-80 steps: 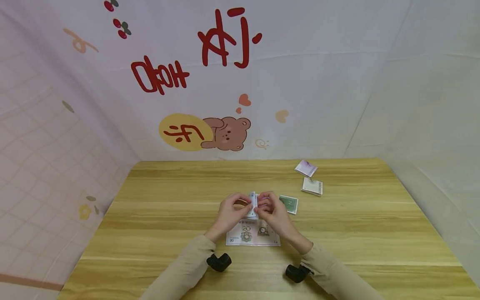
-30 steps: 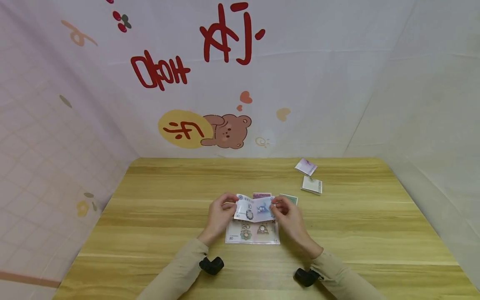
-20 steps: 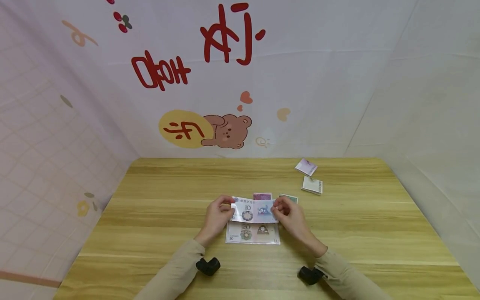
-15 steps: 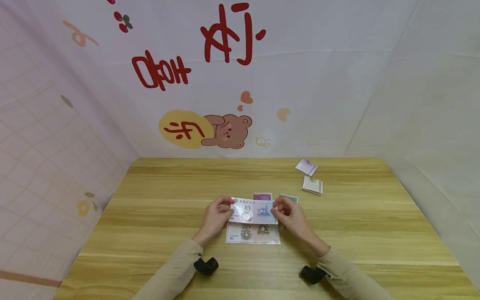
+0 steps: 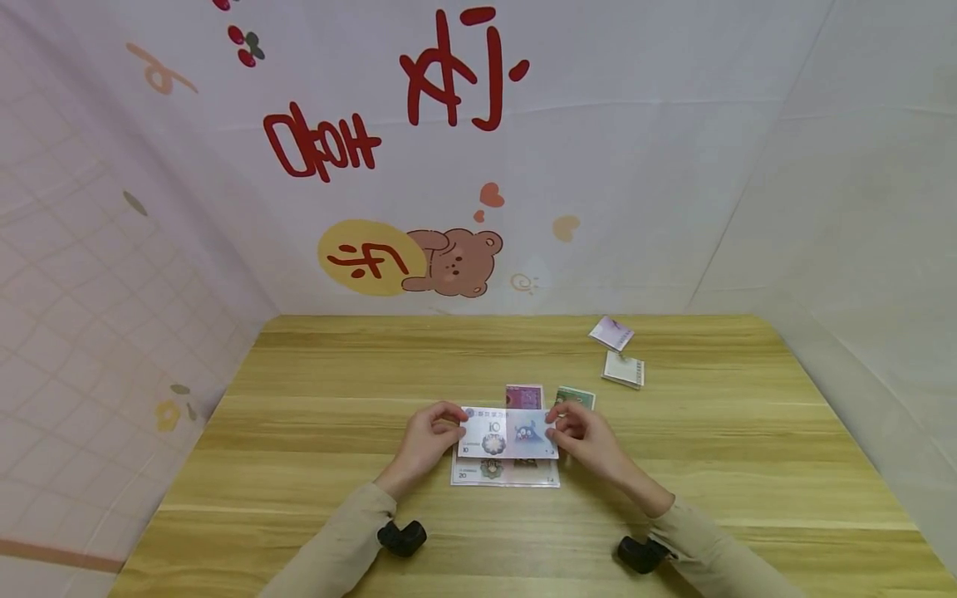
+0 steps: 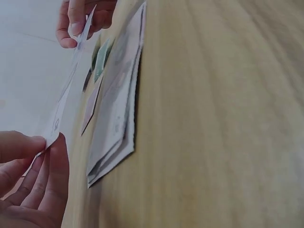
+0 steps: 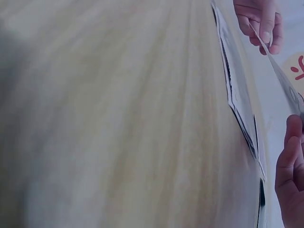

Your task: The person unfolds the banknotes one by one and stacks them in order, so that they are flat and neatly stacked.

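Observation:
Between both hands a blue-white 10 banknote (image 5: 508, 433) is spread out, raised above the table. My left hand (image 5: 429, 438) pinches its left end between thumb and fingers. At the right end my right hand (image 5: 591, 438) pinches it the same way. Underneath, partly covered, a 20 banknote (image 5: 478, 477) lies on the wood. The left wrist view shows layered notes (image 6: 116, 102) on the table, their near ends slightly apart, below the raised note (image 6: 64, 102). In the right wrist view the raised note (image 7: 285, 78) stretches from one hand to the other.
Just behind the raised note lie a folded magenta note (image 5: 524, 396) and a folded green note (image 5: 576, 398). Farther back right are a folded purple note (image 5: 611, 332) and a folded pale note (image 5: 624, 370). A printed cloth (image 5: 635, 166) hangs behind the table (image 5: 336, 357).
The 10 note, folded narrow between the fingers at first, has been opened out flat. The hands have moved apart and drawn it slightly nearer, over the 20 note.

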{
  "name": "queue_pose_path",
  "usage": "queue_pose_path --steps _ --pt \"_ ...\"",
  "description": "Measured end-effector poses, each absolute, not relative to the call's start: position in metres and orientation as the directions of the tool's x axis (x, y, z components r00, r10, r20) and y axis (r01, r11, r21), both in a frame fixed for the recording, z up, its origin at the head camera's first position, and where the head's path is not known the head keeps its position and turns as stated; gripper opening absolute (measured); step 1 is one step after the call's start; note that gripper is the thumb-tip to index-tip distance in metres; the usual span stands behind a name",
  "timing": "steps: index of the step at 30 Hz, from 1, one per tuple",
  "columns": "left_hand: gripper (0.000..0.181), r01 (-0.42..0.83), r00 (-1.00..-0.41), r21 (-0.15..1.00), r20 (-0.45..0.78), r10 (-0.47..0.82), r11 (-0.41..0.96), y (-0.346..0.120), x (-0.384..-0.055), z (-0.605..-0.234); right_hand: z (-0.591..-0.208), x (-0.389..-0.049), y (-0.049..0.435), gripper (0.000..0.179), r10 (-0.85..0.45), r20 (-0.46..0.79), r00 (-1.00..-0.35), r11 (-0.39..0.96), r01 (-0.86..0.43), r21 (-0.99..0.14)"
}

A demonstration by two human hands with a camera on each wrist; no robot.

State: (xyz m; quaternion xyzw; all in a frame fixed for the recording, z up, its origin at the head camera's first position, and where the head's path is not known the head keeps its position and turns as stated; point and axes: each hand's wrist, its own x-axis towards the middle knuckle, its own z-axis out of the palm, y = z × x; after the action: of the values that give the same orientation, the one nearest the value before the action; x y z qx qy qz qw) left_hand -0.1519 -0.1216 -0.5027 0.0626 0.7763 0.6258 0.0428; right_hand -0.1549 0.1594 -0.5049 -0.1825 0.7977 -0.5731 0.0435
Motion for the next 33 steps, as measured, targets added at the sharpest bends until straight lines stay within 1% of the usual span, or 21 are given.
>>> queue_pose_path --steps 8,11,13,17,20,25,33 --pt "0.015 0.077 -0.980 0.960 0.023 0.198 0.270 -0.125 -0.145 -0.504 -0.492 -0.143 0.158 0.014 -0.449 0.123 -0.885 0.300 -0.279 -0.912" --pt "0.014 0.095 -0.974 0.948 0.026 0.225 0.303 -0.126 -0.142 -0.504 -0.500 -0.142 0.160 0.013 -0.462 0.105 -0.881 0.349 -0.289 -0.891" --pt "0.014 0.102 -0.971 0.937 0.021 0.237 0.335 -0.126 -0.140 -0.504 -0.506 -0.143 0.161 0.013 -0.470 0.115 -0.875 0.376 -0.316 -0.871" --pt "0.013 0.114 -0.970 0.914 0.017 0.243 0.390 -0.126 -0.136 -0.503 -0.514 -0.143 0.163 0.014 -0.497 0.165 -0.852 0.367 -0.378 -0.850" --pt "0.013 0.105 -0.967 0.923 0.007 0.255 0.371 -0.126 -0.134 -0.504 -0.516 -0.143 0.162 0.014 -0.510 0.182 -0.841 0.363 -0.402 -0.841" --pt "0.014 0.082 -0.959 0.945 -0.013 0.284 0.317 -0.126 -0.133 -0.505 -0.515 -0.143 0.159 0.014 -0.511 0.155 -0.845 0.406 -0.397 -0.823" --pt "0.014 0.074 -0.954 0.934 -0.036 0.298 0.349 -0.127 -0.136 -0.506 -0.514 -0.146 0.157 0.013 -0.520 0.083 -0.850 0.470 -0.366 -0.803"
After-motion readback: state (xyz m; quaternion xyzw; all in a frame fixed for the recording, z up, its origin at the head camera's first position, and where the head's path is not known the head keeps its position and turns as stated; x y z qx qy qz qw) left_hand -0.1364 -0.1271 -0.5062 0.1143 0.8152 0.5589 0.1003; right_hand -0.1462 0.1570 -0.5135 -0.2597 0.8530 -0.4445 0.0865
